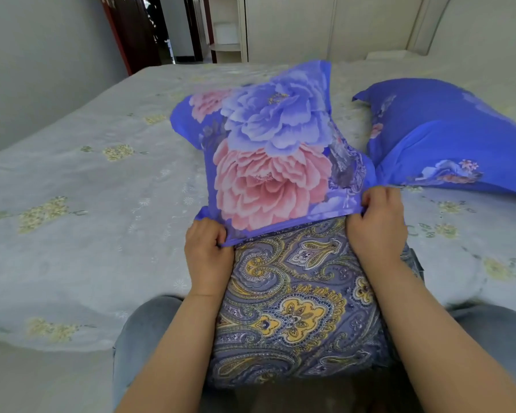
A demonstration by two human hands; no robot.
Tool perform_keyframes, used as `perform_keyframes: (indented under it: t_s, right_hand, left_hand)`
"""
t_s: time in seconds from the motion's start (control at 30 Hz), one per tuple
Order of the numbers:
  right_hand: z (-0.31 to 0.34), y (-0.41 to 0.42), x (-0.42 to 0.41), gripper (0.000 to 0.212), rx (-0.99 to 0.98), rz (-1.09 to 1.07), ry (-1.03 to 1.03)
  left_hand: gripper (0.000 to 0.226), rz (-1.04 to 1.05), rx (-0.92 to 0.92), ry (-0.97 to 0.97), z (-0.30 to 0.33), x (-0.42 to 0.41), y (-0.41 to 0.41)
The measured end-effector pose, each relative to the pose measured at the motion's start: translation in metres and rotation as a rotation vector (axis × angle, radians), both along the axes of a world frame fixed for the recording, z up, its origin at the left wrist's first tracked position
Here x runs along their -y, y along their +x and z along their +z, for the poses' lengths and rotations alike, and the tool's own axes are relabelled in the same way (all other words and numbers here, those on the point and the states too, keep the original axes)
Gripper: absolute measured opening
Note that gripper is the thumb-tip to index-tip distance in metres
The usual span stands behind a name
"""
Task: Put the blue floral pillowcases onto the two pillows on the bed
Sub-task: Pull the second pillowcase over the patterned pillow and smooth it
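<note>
A paisley pillow in grey, blue and yellow lies between my knees, its far half inside a blue floral pillowcase with big pink and violet flowers. My left hand pinches the left corner of the case's open hem. My right hand grips the hem's right corner. The hem runs across the pillow between both hands. A second pillow in a blue floral case rests on the bed at the right.
The bed is covered with a pale grey sheet with yellow flower prints. A headboard stands at the far right, a cream wardrobe behind, and an open dark doorway at the back left.
</note>
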State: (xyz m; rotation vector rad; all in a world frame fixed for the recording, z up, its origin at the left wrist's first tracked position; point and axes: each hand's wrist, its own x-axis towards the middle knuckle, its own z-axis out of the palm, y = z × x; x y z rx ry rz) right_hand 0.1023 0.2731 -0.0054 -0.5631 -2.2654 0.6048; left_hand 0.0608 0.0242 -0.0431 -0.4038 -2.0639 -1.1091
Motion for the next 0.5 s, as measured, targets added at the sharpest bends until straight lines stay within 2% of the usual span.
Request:
perform_keyframes:
  t_s: [0.07, 0.13, 0.27, 0.33, 0.4, 0.47, 0.5]
  right_hand:
    - [0.001, -0.009, -0.011, 0.013, 0.070, -0.051, -0.079]
    - [-0.003, -0.017, -0.023, 0.020, 0.181, -0.055, -0.139]
    - [-0.001, -0.015, -0.034, 0.023, 0.246, 0.082, -0.536]
    - [0.002, -0.011, -0.035, 0.029, 0.275, 0.121, -0.665]
    - [0.007, -0.008, -0.031, 0.036, 0.276, 0.196, -0.790]
    - [0.019, -0.007, -0.023, 0.025, 0.207, 0.267, -0.927]
    - [0.028, -0.006, -0.018, 0.017, 0.147, 0.272, -0.976]
  left_hand:
    - [0.042, 0.007, 0.049, 0.072, -0.003, -0.001, -0.002]
    - [0.046, 0.030, 0.115, 0.131, -0.006, -0.001, -0.002]
    - [0.026, 0.094, 0.284, 0.207, -0.008, 0.000, 0.005]
    - [0.012, 0.098, 0.341, 0.233, -0.007, 0.000, 0.009]
    - [0.041, 0.151, 0.348, 0.171, -0.009, 0.000, 0.010]
    - [0.061, 0.137, 0.392, 0.152, -0.005, -0.001, 0.007]
    - [0.066, 0.066, 0.424, 0.209, 0.004, -0.004, 0.007]
